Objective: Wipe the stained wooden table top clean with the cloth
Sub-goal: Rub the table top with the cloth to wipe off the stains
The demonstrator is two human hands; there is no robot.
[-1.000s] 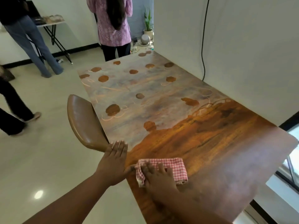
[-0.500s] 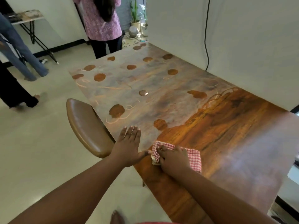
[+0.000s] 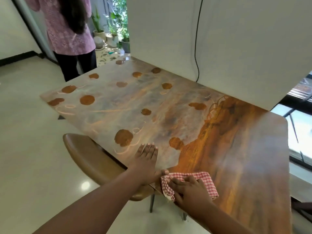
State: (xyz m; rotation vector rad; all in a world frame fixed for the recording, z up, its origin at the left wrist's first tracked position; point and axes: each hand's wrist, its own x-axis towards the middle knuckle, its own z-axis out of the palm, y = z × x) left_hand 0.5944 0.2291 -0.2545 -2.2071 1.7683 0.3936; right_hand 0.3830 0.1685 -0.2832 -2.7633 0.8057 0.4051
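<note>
Head view: right hand (image 3: 190, 191) presses the cloth (image 3: 205, 179) flat on the table (image 3: 253, 157); stains (image 3: 123, 137) lie ahead-left, beyond the flat, empty left hand (image 3: 146, 158).

One table (image 3: 244, 149), one cloth (image 3: 205, 179), one chair (image 3: 87, 154), two hands, one bystander (image 3: 67, 31).

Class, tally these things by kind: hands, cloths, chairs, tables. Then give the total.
Hands: 2 (left hand, right hand)
Cloth: 1
Chair: 1
Table: 1
Total: 5
</note>
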